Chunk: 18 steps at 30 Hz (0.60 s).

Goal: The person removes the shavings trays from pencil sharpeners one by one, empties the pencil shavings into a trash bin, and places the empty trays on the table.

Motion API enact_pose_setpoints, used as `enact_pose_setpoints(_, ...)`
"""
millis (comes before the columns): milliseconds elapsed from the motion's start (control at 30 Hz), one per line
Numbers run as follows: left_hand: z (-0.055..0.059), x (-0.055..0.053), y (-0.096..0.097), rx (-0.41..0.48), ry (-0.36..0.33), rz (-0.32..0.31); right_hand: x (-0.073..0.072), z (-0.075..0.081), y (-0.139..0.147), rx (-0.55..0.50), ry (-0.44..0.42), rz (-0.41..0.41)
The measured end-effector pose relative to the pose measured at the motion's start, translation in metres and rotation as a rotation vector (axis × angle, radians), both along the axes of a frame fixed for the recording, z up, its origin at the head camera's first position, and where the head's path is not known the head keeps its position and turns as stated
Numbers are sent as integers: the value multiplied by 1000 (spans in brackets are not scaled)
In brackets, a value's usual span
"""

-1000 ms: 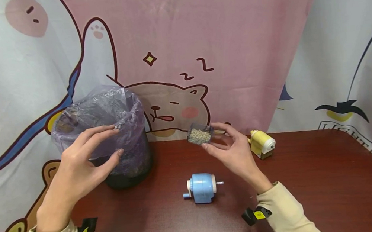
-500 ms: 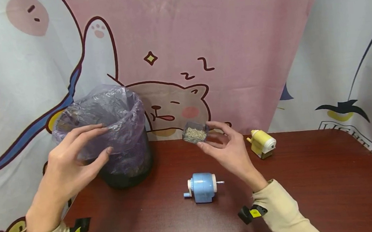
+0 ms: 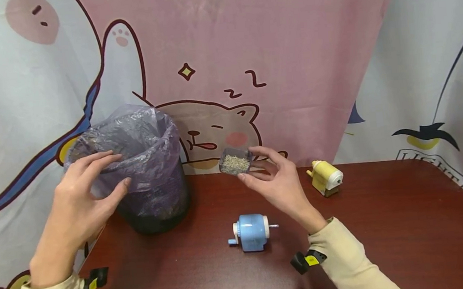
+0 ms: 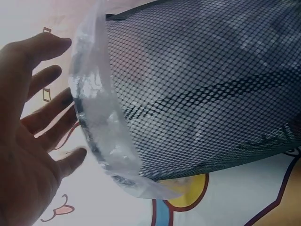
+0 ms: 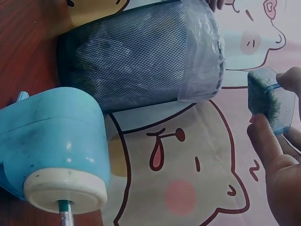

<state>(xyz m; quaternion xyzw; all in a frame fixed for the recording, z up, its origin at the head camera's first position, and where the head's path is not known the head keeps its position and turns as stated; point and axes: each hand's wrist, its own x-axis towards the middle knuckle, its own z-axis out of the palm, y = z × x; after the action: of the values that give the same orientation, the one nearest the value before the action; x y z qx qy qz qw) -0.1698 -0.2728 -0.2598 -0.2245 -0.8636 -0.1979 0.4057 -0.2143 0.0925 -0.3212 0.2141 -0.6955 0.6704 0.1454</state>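
Observation:
My right hand (image 3: 277,184) pinches a small clear box (image 3: 234,162) of pencil shavings between thumb and fingers, above the table. In the right wrist view the shavings box (image 5: 266,101) is seen from its side, fingers at its edges. My left hand (image 3: 79,196) is held with spread, bent fingers at the near side of a mesh wastebasket (image 3: 158,212) lined with a purple bag (image 3: 149,164). Nothing is in that hand; whether it touches the bag I cannot tell. A blue crank pencil sharpener (image 3: 252,233) stands below the right hand, a pencil in its front.
A yellow crank sharpener (image 3: 326,177) stands on the reddish-brown table (image 3: 391,236), right of the right hand. A printed cartoon cloth (image 3: 291,64) hangs behind the table and along its sides.
The right hand has carried the box of shavings a little to the left and up. My left hand has shifted left along the wastebasket. Both sharpeners stay put.

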Motion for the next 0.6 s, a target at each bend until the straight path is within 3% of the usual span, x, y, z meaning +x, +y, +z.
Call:
enact_pose_setpoints(267,-10,-8,-4,-13,-8,1,-1,1,-3,-9,4,15)
enact_pose_setpoints(600,-17,-10,-5,-78,-21,62,-1,2,-5,3,6,13)
